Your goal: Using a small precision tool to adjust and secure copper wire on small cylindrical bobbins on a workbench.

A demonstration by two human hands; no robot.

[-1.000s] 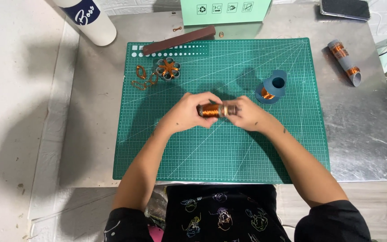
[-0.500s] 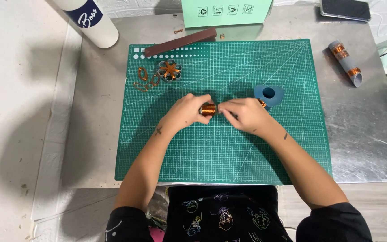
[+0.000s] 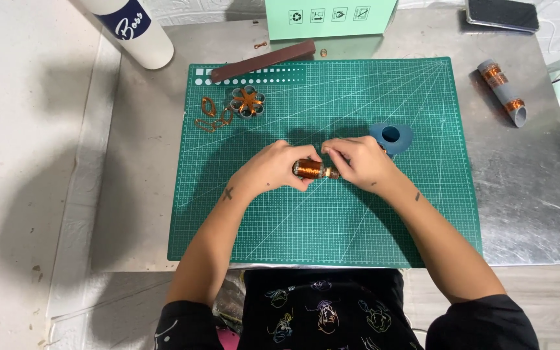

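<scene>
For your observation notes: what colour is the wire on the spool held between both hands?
Shiny copper-orange, on the spool over the green mat; head view shows it.

A pale green box [image 3: 330, 16] stands at the far edge of the bench [image 3: 526, 194], its front bearing a row of small white-framed symbols. At the far right corner lies a dark, flat phone [image 3: 502, 14] (screen unlit). At far left, a white cylinder [image 3: 128, 29] carries a dark blue label.

Steel-topped table [image 3: 526, 194] on pale floor [image 3: 27, 162], shadows across.
</scene>
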